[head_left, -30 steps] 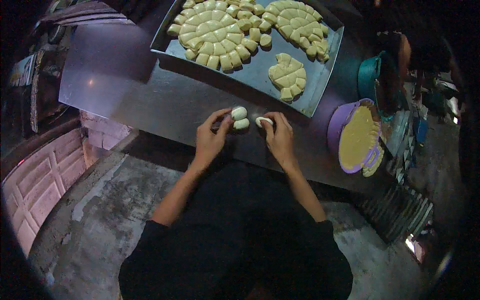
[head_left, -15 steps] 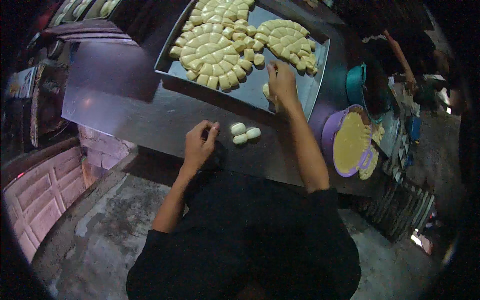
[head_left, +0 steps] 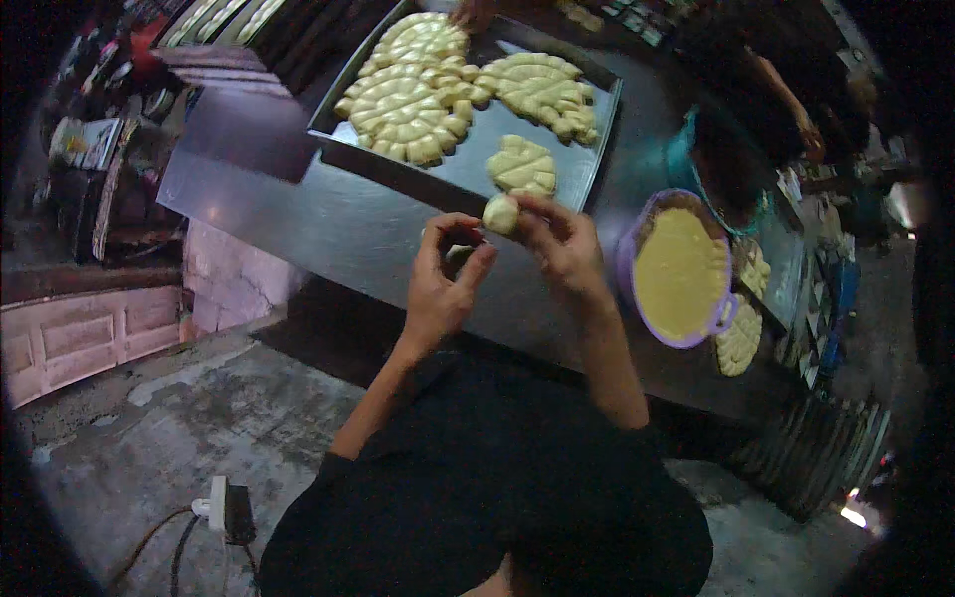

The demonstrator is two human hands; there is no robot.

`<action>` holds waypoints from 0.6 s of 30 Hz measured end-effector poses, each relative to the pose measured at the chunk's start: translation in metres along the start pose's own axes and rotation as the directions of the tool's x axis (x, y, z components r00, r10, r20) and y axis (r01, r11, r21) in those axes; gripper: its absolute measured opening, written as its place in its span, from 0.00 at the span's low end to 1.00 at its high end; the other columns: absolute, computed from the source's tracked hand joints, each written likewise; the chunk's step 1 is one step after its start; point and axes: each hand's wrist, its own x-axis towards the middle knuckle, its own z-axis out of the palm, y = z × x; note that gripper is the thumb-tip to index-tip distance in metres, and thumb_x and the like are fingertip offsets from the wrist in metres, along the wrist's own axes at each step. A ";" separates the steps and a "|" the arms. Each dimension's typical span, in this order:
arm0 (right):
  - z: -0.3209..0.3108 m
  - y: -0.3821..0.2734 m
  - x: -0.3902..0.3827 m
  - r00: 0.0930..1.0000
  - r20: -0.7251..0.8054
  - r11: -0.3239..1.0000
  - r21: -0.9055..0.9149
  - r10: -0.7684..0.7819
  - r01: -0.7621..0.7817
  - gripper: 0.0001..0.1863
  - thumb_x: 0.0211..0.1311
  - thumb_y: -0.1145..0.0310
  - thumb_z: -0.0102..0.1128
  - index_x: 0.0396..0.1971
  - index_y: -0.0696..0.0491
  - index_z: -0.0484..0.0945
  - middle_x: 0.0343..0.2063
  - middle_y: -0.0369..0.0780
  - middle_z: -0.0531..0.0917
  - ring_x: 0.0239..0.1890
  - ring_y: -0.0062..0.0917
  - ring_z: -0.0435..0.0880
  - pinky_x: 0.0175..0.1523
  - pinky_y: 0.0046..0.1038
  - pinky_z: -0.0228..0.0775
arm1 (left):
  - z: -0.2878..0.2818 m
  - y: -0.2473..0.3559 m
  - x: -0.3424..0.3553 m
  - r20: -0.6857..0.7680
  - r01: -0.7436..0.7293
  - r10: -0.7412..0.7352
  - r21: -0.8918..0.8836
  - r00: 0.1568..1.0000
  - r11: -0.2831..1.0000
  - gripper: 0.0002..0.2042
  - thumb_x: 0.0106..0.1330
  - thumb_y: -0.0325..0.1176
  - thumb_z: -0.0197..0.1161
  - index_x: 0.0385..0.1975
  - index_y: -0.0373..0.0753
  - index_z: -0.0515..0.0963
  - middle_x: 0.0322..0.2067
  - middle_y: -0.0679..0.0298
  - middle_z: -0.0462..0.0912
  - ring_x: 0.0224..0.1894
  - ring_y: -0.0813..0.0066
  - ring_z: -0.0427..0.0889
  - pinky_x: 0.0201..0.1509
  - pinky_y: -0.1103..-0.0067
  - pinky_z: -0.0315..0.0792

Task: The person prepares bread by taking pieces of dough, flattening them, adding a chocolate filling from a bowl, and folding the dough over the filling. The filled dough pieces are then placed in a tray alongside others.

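Dough ball (head_left: 500, 213) pinched in my right hand (head_left: 559, 242), held above the table (head_left: 338, 234), just short of the tray (head_left: 587, 164).

Keep the pinch light so it keeps its shape. Left hand (head_left: 445, 284) alongside, fingers curled round a second dough piece (head_left: 459, 253), thumb up; both wrists bent, forearms rising from below.

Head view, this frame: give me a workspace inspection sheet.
Surface: steel table, bare near the hands.
Job's things: dough piece pinched by right hand; left hand curled beside it, contents unclear.
Tray: metal tray with shaped dough clusters.
Clutter: purple basin of yellow batter; teal bowl.
Grip: right closed on dough.
Cables: plug and cords on floor.
Surroundings: dim; another person's hand at tray's far end.
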 end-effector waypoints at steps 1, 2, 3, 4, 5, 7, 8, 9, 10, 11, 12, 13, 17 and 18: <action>-0.007 -0.008 -0.028 0.998 -0.021 0.998 -0.021 -0.057 0.057 0.17 0.63 0.71 0.64 0.51 0.59 0.77 0.46 0.41 0.82 0.46 0.23 0.80 0.54 0.24 0.73 | 0.019 0.005 -0.007 0.023 -0.046 0.047 -0.034 0.999 0.998 0.14 0.66 0.29 0.64 0.48 0.38 0.70 0.41 0.66 0.76 0.41 0.81 0.77 0.45 0.84 0.72; -0.014 -0.015 -0.054 0.992 -0.043 0.992 -0.042 -0.121 0.120 0.18 0.62 0.72 0.65 0.51 0.60 0.77 0.45 0.41 0.82 0.47 0.23 0.79 0.55 0.25 0.72 | 0.034 0.010 -0.015 0.068 0.014 -0.010 -0.055 0.998 0.998 0.15 0.64 0.27 0.66 0.47 0.38 0.69 0.40 0.68 0.74 0.42 0.82 0.76 0.46 0.84 0.71; -0.021 -0.024 -0.074 0.981 -0.067 0.982 -0.065 -0.182 0.178 0.18 0.61 0.74 0.66 0.51 0.60 0.77 0.45 0.41 0.81 0.48 0.23 0.79 0.56 0.26 0.70 | 0.051 0.012 -0.023 0.088 -0.022 0.028 -0.070 0.996 0.997 0.15 0.64 0.26 0.66 0.46 0.38 0.69 0.40 0.68 0.74 0.42 0.82 0.76 0.46 0.84 0.71; -0.029 -0.033 -0.092 0.976 -0.098 0.981 -0.019 -0.196 0.195 0.17 0.60 0.74 0.66 0.49 0.60 0.78 0.43 0.41 0.81 0.47 0.23 0.79 0.56 0.26 0.71 | 0.067 0.012 -0.031 0.114 -0.052 0.062 -0.092 0.992 0.994 0.14 0.64 0.26 0.66 0.46 0.38 0.69 0.40 0.68 0.74 0.42 0.82 0.76 0.46 0.84 0.71; -0.037 -0.041 -0.108 0.970 -0.126 0.977 0.026 -0.209 0.213 0.17 0.59 0.75 0.67 0.48 0.59 0.79 0.42 0.40 0.81 0.46 0.23 0.79 0.55 0.26 0.71 | 0.083 0.013 -0.039 0.137 -0.081 0.096 -0.115 0.986 0.990 0.14 0.64 0.26 0.66 0.46 0.38 0.69 0.40 0.68 0.74 0.42 0.82 0.76 0.46 0.84 0.71; -0.058 -0.048 -0.133 0.950 -0.155 0.962 -0.075 -0.271 0.262 0.15 0.56 0.76 0.69 0.45 0.57 0.81 0.39 0.38 0.81 0.45 0.23 0.79 0.54 0.26 0.71 | 0.107 0.015 -0.053 0.232 -0.116 0.121 -0.036 0.965 0.993 0.10 0.65 0.25 0.64 0.44 0.36 0.73 0.41 0.66 0.75 0.42 0.81 0.76 0.48 0.84 0.71; -0.070 -0.051 -0.142 0.935 -0.147 0.931 -0.224 -0.324 0.287 0.15 0.55 0.77 0.69 0.44 0.56 0.82 0.38 0.38 0.81 0.44 0.23 0.79 0.54 0.25 0.71 | 0.118 0.013 -0.057 0.270 -0.146 0.134 0.025 0.953 0.989 0.09 0.66 0.25 0.62 0.44 0.36 0.74 0.41 0.65 0.75 0.42 0.81 0.75 0.48 0.83 0.70; -0.078 -0.051 -0.151 0.921 -0.130 0.882 -0.361 -0.368 0.302 0.14 0.54 0.79 0.69 0.43 0.55 0.83 0.36 0.37 0.80 0.44 0.23 0.80 0.54 0.25 0.72 | 0.127 0.011 -0.063 0.304 -0.179 0.144 0.091 0.942 0.980 0.08 0.68 0.26 0.61 0.44 0.35 0.75 0.42 0.64 0.75 0.42 0.81 0.75 0.48 0.83 0.70; -0.087 -0.046 -0.157 0.883 -0.175 0.855 -0.386 -0.436 0.346 0.13 0.53 0.78 0.70 0.41 0.53 0.84 0.40 0.39 0.82 0.47 0.25 0.80 0.55 0.25 0.72 | 0.135 0.007 -0.070 0.312 -0.182 0.152 0.070 0.938 0.981 0.08 0.69 0.29 0.59 0.44 0.35 0.75 0.41 0.64 0.76 0.42 0.78 0.76 0.49 0.81 0.70; -0.092 -0.042 -0.163 0.872 -0.205 0.887 -0.240 -0.444 0.395 0.13 0.53 0.78 0.70 0.41 0.54 0.84 0.42 0.39 0.82 0.48 0.25 0.80 0.55 0.25 0.72 | 0.141 0.002 -0.077 0.317 -0.185 0.160 0.049 0.935 0.982 0.09 0.71 0.33 0.57 0.45 0.35 0.76 0.41 0.63 0.76 0.42 0.76 0.76 0.50 0.79 0.70; -0.096 -0.041 -0.165 0.864 -0.234 0.895 -0.094 -0.446 0.437 0.13 0.53 0.78 0.70 0.41 0.55 0.84 0.43 0.40 0.82 0.49 0.25 0.80 0.55 0.25 0.73 | 0.148 0.000 -0.080 0.319 -0.184 0.167 0.023 0.933 0.983 0.12 0.72 0.36 0.56 0.45 0.35 0.77 0.41 0.63 0.76 0.42 0.74 0.76 0.51 0.77 0.69; -0.100 -0.041 -0.168 0.857 -0.259 0.879 0.054 -0.445 0.473 0.13 0.54 0.78 0.70 0.41 0.56 0.83 0.45 0.40 0.82 0.50 0.25 0.80 0.55 0.25 0.73 | 0.157 0.002 -0.080 0.272 -0.334 0.309 0.049 0.911 0.941 0.14 0.73 0.40 0.53 0.44 0.35 0.77 0.40 0.62 0.77 0.41 0.71 0.77 0.51 0.75 0.69; -0.107 -0.050 -0.181 0.955 -0.242 0.961 0.174 -0.169 0.214 0.23 0.51 0.75 0.73 0.49 0.58 0.78 0.48 0.42 0.82 0.51 0.26 0.81 0.56 0.26 0.74 | 0.184 0.015 -0.069 0.297 -0.800 0.745 0.152 0.597 0.581 0.24 0.73 0.53 0.48 0.39 0.36 0.80 0.37 0.59 0.80 0.41 0.60 0.79 0.54 0.63 0.70; -0.103 -0.056 -0.181 0.958 -0.222 0.957 0.186 -0.180 0.222 0.26 0.50 0.75 0.74 0.52 0.58 0.76 0.47 0.41 0.82 0.50 0.25 0.81 0.56 0.26 0.74 | 0.185 0.015 -0.063 0.392 -0.878 0.798 0.057 0.457 0.475 0.24 0.72 0.54 0.49 0.39 0.36 0.80 0.36 0.59 0.80 0.41 0.60 0.80 0.54 0.62 0.71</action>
